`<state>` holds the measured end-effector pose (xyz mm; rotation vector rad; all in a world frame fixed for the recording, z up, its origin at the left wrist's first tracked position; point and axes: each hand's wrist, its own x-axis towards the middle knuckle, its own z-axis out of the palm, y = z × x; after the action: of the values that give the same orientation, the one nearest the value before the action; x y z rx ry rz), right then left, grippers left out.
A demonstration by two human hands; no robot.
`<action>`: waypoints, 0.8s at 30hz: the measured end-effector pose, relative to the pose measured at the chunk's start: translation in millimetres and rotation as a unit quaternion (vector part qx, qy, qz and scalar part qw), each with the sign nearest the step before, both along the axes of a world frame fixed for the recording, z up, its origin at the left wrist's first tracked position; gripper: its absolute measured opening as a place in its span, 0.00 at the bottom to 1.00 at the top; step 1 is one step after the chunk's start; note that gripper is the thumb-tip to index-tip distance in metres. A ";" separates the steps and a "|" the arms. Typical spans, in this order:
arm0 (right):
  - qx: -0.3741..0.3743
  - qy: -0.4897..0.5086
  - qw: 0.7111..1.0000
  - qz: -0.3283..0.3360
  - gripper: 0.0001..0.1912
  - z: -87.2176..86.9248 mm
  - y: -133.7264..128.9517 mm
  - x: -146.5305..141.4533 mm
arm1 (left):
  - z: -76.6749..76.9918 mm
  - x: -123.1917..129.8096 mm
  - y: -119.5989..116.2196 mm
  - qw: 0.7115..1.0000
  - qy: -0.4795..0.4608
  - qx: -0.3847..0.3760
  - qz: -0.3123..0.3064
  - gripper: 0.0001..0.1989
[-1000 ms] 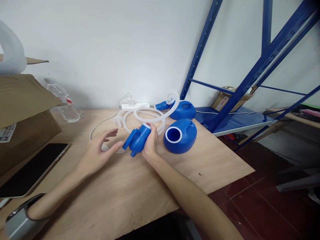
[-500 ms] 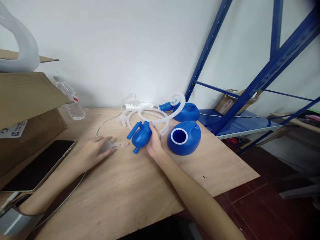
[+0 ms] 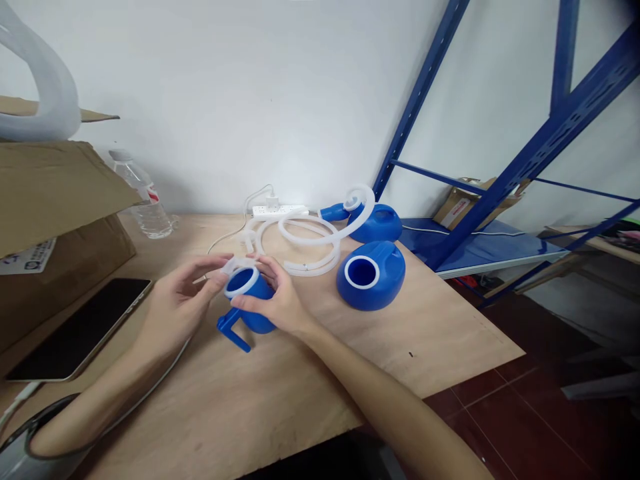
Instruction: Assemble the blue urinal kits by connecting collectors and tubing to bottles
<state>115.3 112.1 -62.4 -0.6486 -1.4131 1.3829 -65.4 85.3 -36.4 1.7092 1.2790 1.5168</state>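
Observation:
My right hand is closed around a blue plastic urinal funnel, tilted so that its white-rimmed mouth faces up and toward me. A blue L-shaped handle sticks out from its lower left side. With thumb and fingers, my left hand pinches a small translucent plastic cap at the far left edge of that rim; whether it is seated on the rim I cannot tell. Right of my hands stands a blue bottle with an open, white-ringed mouth.
Behind lie a coiled translucent hose and a second blue bottle, near a white power strip. On the left are a phone, a water bottle and a cardboard box. A blue metal rack stands right.
My right hand has brought the funnel left and nearer, turning its mouth toward me. My left hand has lifted the cap from the table and carried it to the funnel's rim.

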 end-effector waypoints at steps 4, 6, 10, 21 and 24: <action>0.016 -0.002 1.000 0.015 0.40 1.2 -4.5 0.0 | -4.1 -2.2 -4.5 0.995 0.053 0.022 -0.083 0.16; 0.033 -0.013 0.999 -0.009 0.39 0.7 -3.5 0.9 | -6.2 -5.3 -5.3 0.993 0.056 0.031 -0.103 0.15; 0.027 -0.015 0.999 -0.035 0.38 -4.3 2.8 1.9 | -12.7 -9.4 -4.9 0.985 0.098 0.076 -0.120 0.14; 0.005 0.036 0.999 0.018 0.31 -6.9 16.0 9.7 | -18.6 -4.9 -5.0 0.958 0.217 0.183 -0.035 0.18; -0.006 0.050 0.998 0.031 0.29 -6.2 14.1 12.2 | -19.0 -3.1 -8.3 0.969 0.185 0.163 -0.031 0.18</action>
<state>127.5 126.2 -68.6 -0.5393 -1.3574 1.4536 -68.4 76.9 -55.4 2.3100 1.1811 1.4800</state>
